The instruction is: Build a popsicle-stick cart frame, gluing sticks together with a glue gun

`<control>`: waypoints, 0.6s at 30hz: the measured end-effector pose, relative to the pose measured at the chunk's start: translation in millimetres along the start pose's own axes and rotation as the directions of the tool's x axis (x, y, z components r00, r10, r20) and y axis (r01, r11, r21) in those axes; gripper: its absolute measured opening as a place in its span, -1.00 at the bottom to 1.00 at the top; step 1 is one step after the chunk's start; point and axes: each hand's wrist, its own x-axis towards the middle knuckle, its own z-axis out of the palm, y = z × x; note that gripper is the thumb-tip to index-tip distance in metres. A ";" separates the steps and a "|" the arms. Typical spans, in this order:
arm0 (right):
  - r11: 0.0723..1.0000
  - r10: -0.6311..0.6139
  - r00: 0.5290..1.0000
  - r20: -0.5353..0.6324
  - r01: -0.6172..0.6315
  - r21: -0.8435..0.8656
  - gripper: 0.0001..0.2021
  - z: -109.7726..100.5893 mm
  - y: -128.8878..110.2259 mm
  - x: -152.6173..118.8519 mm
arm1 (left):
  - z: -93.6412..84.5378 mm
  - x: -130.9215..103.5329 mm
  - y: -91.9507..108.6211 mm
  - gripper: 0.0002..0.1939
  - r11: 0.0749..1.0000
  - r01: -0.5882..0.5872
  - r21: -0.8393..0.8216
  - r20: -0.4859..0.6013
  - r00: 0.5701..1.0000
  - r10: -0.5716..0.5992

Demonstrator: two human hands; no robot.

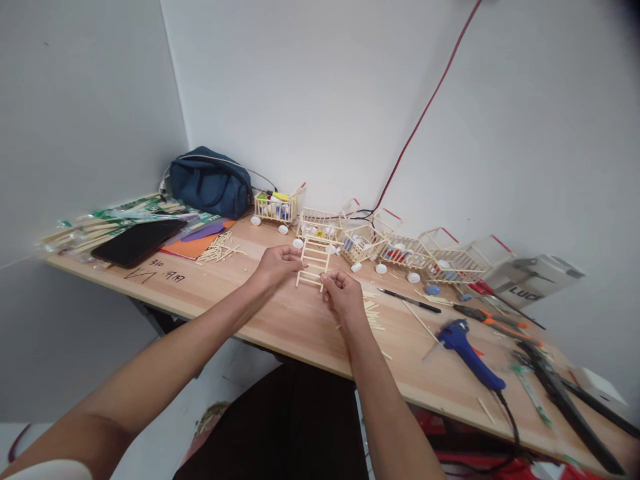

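Between my two hands is a small ladder-like frame of thin wooden sticks [315, 255], with several rungs across two long sides. My left hand [280, 265] pinches its left side, fingers closed on the stick. On the lower right corner, the fingertips of my right hand [343, 293] are closed too. Just behind the frame stands a miniature stick-built shopping cart [320, 225] with white wheels. Loose cut stick pieces [371, 315] lie beside my right hand, partly hidden by it.
More small carts [405, 252] line the wall. To the right are a pen [409, 300], a blue glue gun [470, 353], orange-handled pliers [495, 320] and a long black tool [570, 400]. At left lie a black tablet [137, 241], a blue pouch [210, 181] and bagged sticks [90, 230].
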 end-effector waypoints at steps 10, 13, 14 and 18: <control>1.000 0.003 1.000 -0.009 -0.003 -0.004 -0.64 -0.2 1.2 1.5 | 1.1 -1.9 2.0 -0.61 1.000 0.001 -0.011 0.009 1.000 -0.001; 1.000 0.008 1.000 -0.010 -0.008 -0.003 -0.63 0.1 0.3 0.8 | 1.0 -2.0 2.2 -0.62 1.000 0.001 -0.003 0.002 1.000 -0.001; 1.000 0.009 1.000 -0.010 -0.009 -0.004 -0.63 0.1 -0.2 0.5 | 1.0 -2.0 2.1 -0.63 1.000 0.001 -0.001 0.000 1.000 -0.001; 1.000 0.016 1.000 -0.011 -0.016 -0.006 -0.63 0.2 -2.5 -1.0 | 0.8 -2.3 1.7 -0.63 1.000 -0.001 -0.002 0.001 1.000 0.001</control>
